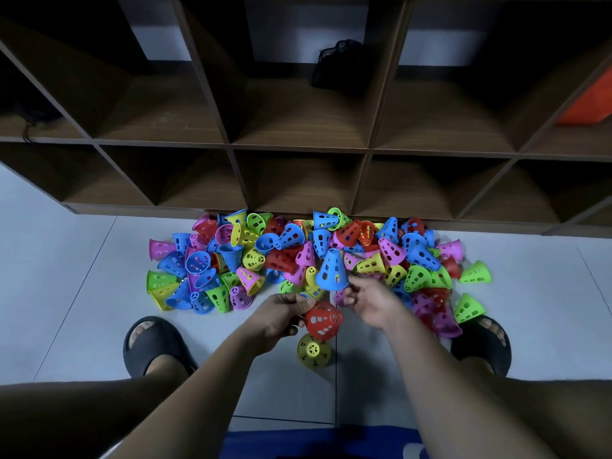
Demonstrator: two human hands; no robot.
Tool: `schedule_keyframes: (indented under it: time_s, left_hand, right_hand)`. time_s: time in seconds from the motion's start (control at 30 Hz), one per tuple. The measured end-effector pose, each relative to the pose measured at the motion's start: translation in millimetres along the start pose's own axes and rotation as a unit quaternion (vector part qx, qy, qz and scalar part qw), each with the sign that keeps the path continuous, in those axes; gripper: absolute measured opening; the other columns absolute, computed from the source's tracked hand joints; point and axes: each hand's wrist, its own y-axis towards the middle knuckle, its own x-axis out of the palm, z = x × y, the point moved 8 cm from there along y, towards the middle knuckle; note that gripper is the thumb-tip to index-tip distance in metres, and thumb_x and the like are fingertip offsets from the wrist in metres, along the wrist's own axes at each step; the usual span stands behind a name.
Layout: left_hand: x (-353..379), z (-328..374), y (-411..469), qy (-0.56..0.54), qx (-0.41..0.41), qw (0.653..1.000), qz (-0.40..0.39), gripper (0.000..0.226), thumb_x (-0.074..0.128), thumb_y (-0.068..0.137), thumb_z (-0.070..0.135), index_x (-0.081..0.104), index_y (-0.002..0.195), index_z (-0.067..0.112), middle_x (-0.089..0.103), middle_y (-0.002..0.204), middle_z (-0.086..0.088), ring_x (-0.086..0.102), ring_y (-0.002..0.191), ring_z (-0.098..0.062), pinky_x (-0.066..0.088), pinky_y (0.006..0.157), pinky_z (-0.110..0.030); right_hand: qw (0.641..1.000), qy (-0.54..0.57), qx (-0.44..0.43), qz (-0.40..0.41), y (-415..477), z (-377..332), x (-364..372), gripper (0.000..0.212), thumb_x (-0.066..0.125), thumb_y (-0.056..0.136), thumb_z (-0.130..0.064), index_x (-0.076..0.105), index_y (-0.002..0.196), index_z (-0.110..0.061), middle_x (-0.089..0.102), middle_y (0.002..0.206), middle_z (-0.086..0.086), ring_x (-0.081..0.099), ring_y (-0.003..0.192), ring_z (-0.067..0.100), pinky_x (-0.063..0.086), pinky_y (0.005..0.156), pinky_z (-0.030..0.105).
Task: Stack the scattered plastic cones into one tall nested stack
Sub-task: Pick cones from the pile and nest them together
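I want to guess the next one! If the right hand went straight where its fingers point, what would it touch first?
Probably the upright blue cone. The right hand points forward and a little left at it, with its fingertips already close to the cone's rim, though depth is unclear.

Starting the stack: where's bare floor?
Bare tile left of the cone pile, past the left sandal; between both sandals, nearer than the yellow cone. Crowded: along the shelf, by the right sandal, around the red cone in the left hand.

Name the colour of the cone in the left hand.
Red: the cone in the left hand, clearest in the head view.
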Motion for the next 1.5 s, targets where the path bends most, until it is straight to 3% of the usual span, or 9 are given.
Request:
schedule_keyframes:
  time_s: [0.13, 0.27, 0.53, 0.83, 1.0, 1.07, 1.23, 1.37, 1.5]
  left_hand:
    - [1.9, -9.1, -1.8, 0.076, -0.01, 0.997, 0.007, 0.013, 0.068, 0.103, 0.017, 0.068, 0.099, 0.004, 0.061, 0.077, -0.006, 0.055, 0.06, -0.012, 0.041, 0.056, -0.023]
    - [1.8, -24.1, -3.0, 0.112, -0.049, 0.992, -0.005, 0.021, 0.059, 0.105, 0.008, 0.068, 0.117, -0.007, 0.057, 0.074, -0.003, 0.051, 0.057, -0.01, 0.04, 0.051, -0.02]
    - [-9.1, -41.8, -7.2, 0.18, -0.073, 0.981, -0.022, 0.013, 0.059, 0.099, 0.013, 0.066, 0.088, 0.017, 0.058, 0.074, 0.001, 0.053, 0.066, -0.011, 0.038, 0.055, -0.02]
    - [-28.3, -59.3, 13.4, 0.171, -0.091, 0.981, 0.029, 0.006, 0.07, 0.091, 0.019, 0.076, 0.093, 0.018, 0.072, 0.09, -0.001, 0.054, 0.08, -0.018, 0.038, 0.059, -0.025]
    - [-31.2, -56.1, 33.8, 0.159, -0.079, 0.98, 0.092, 0.021, 0.064, 0.099, 0.027, 0.073, 0.11, 0.012, 0.074, 0.099, -0.005, 0.061, 0.08, -0.019, 0.037, 0.058, -0.026]
    - [-28.7, -55.4, 42.8, 0.144, -0.076, 0.981, 0.101, 0.019, 0.06, 0.101, 0.024, 0.071, 0.112, 0.014, 0.076, 0.104, -0.005, 0.065, 0.082, -0.018, 0.04, 0.061, -0.027]
    - [-20.8, -52.3, 68.9, 0.093, -0.062, 0.987, 0.112, 0.02, 0.066, 0.1, 0.025, 0.067, 0.12, 0.029, 0.07, 0.119, -0.008, 0.064, 0.101, -0.023, 0.051, 0.08, -0.035]
    - [-12.2, -45.4, 88.0, 0.085, -0.051, 0.99, 0.104, 0.034, 0.066, 0.1, 0.023, 0.064, 0.133, 0.032, 0.062, 0.129, -0.005, 0.059, 0.11, -0.022, 0.052, 0.09, -0.038]
    - [-5.2, -44.6, 99.4, 0.089, -0.07, 0.99, 0.081, 0.048, 0.067, 0.101, 0.026, 0.056, 0.147, 0.035, 0.056, 0.139, -0.004, 0.057, 0.116, -0.02, 0.051, 0.104, -0.042]
  right_hand:
    - [0.987, -0.053, 0.042, -0.145, -21.4, 6.4, 16.7, 0.044, 0.054, 0.101, -0.001, 0.054, 0.145, -0.001, 0.066, 0.094, 0.008, 0.051, 0.066, 0.013, 0.041, 0.052, 0.025]
    - [0.966, -0.143, 0.055, -0.209, -46.2, 13.5, 24.2, 0.031, 0.054, 0.103, -0.002, 0.064, 0.132, -0.007, 0.067, 0.094, 0.008, 0.046, 0.066, 0.013, 0.037, 0.05, 0.021]
    - [0.932, -0.24, 0.094, -0.255, -57.0, 38.5, 27.0, 0.018, 0.069, 0.099, -0.011, 0.068, 0.116, -0.012, 0.066, 0.097, 0.007, 0.051, 0.073, 0.014, 0.04, 0.058, 0.022]
    - [0.91, -0.332, 0.125, -0.213, -34.7, 64.9, 0.6, 0.013, 0.068, 0.096, -0.004, 0.066, 0.106, -0.013, 0.069, 0.092, 0.008, 0.064, 0.076, 0.017, 0.044, 0.062, 0.027]
    - [0.941, -0.333, 0.054, -0.039, -6.3, 46.3, -33.6, 0.016, 0.064, 0.101, -0.011, 0.07, 0.115, -0.006, 0.077, 0.111, 0.011, 0.069, 0.086, 0.021, 0.052, 0.064, 0.027]
    - [0.945, -0.324, -0.012, 0.032, 4.3, 31.9, -47.0, 0.015, 0.06, 0.102, -0.011, 0.07, 0.114, -0.013, 0.072, 0.118, -0.001, 0.067, 0.087, 0.021, 0.052, 0.064, 0.027]
    - [0.897, -0.399, -0.115, 0.148, 24.5, 6.7, -68.3, 0.02, 0.06, 0.101, -0.016, 0.066, 0.107, -0.034, 0.06, 0.128, -0.002, 0.065, 0.103, 0.02, 0.06, 0.083, 0.038]
    - [0.875, -0.448, -0.115, 0.144, 36.6, 3.3, -67.1, 0.024, 0.058, 0.103, -0.016, 0.065, 0.123, -0.029, 0.047, 0.14, 0.003, 0.061, 0.108, 0.018, 0.055, 0.076, 0.029]
    - [0.864, -0.484, -0.073, 0.123, 42.9, 13.2, -66.6, 0.042, 0.049, 0.105, -0.012, 0.057, 0.143, -0.029, 0.05, 0.145, 0.002, 0.062, 0.111, 0.023, 0.058, 0.088, 0.039]
